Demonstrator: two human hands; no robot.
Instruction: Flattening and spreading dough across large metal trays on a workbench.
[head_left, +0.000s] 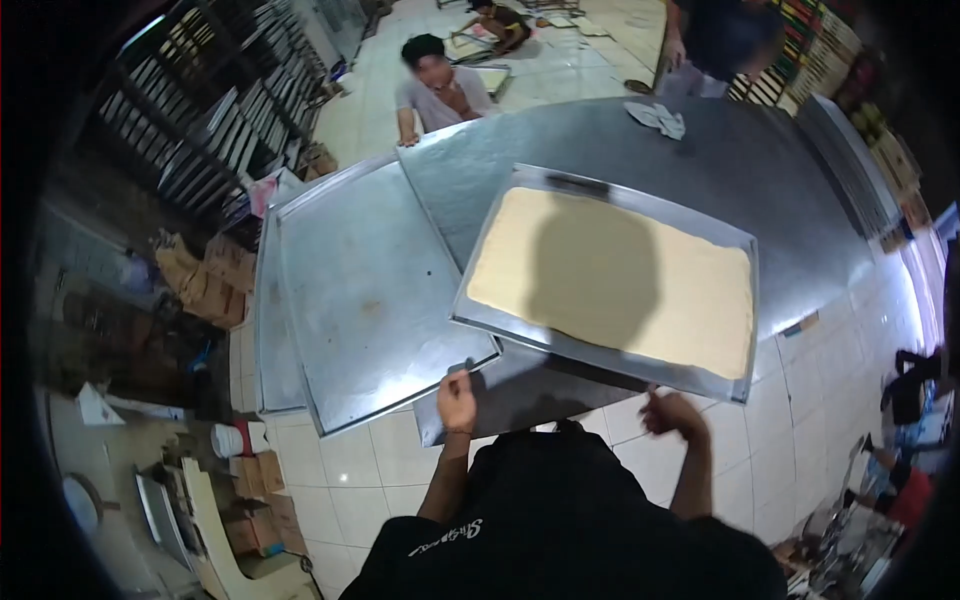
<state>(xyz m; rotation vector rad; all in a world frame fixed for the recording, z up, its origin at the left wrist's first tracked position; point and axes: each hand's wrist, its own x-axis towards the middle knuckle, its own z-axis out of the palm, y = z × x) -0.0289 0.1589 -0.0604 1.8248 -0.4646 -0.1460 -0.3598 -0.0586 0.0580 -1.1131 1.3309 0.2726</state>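
Note:
A shallow metal baking tray [480,310] with a flat sheet of pale dough [695,290] in it rests slantwise on the metal table, its near side at the table's front edge. To its left lies an empty metal baking tray [350,290], jutting past the table's edge. My left hand [458,402] is closed at the near right edge of that empty tray, its fingertips on the rim. Just below the front rim of the dough tray is my right hand [675,414], fingers loosely bent and apart, holding nothing I can see. A head-shaped shadow covers the middle of the dough.
Another tray [272,350] sits under the empty one. On the metal table [590,125] lies a white cloth [656,120]. One person [440,90] crouches at the far edge; another stands beyond. Racks [215,120] and cardboard boxes [215,290] line the left.

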